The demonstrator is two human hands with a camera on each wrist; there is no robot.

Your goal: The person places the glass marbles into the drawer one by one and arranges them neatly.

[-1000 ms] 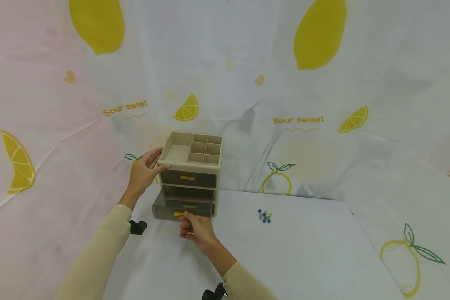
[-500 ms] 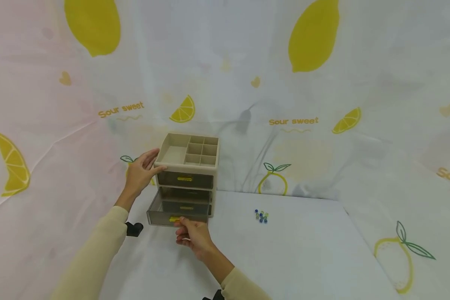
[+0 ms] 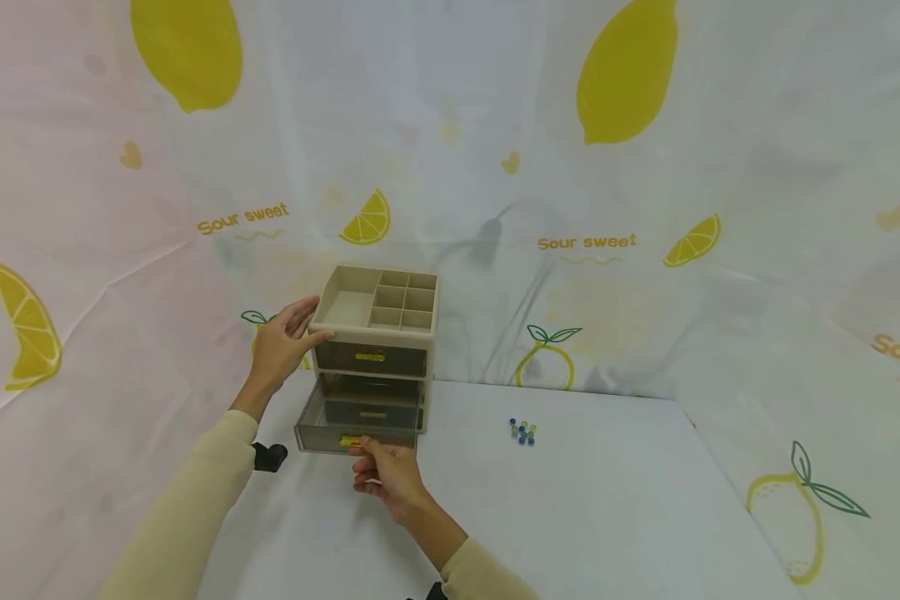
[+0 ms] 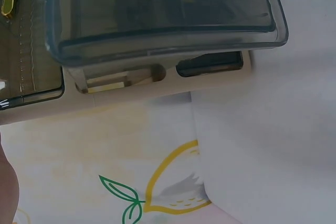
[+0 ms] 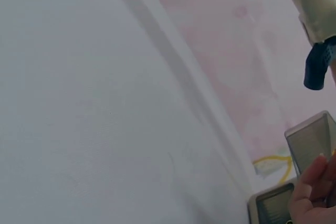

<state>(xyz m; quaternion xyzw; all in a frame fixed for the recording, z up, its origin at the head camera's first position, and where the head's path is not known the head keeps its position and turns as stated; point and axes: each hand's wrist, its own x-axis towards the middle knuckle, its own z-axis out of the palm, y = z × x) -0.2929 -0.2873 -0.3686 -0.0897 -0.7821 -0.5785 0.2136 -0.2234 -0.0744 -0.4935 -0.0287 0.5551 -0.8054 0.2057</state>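
Note:
A beige desktop drawer organizer (image 3: pixel 371 337) with a divided top tray stands at the back left of the white table. Its middle smoky see-through drawer (image 3: pixel 322 437) is pulled well out; the same drawer (image 4: pixel 168 38) fills the upper part of the left wrist view. The thumb and fingertips of my right hand (image 3: pixel 393 479) pinch that drawer's yellow handle (image 3: pixel 348 440). My left hand (image 3: pixel 279 350) rests on the organizer's upper left corner, thumb across the front edge and extended fingers along the side. Above, the top drawer (image 3: pixel 330 358) is closed. No contents show in the pulled-out drawer.
A small cluster of blue and yellow-green glass beads (image 3: pixel 523 432) lies on the table (image 3: pixel 570 500) right of the organizer. A lemon-print cloth (image 3: pixel 450 167) hangs behind and along the sides. Dark wrist mounts (image 3: pixel 270 457) stick out near the cuffs.
The right hand has drawn the middle drawer farther out toward the person, mostly in the first half second. The left hand stays on the corner. The view has shifted slightly.

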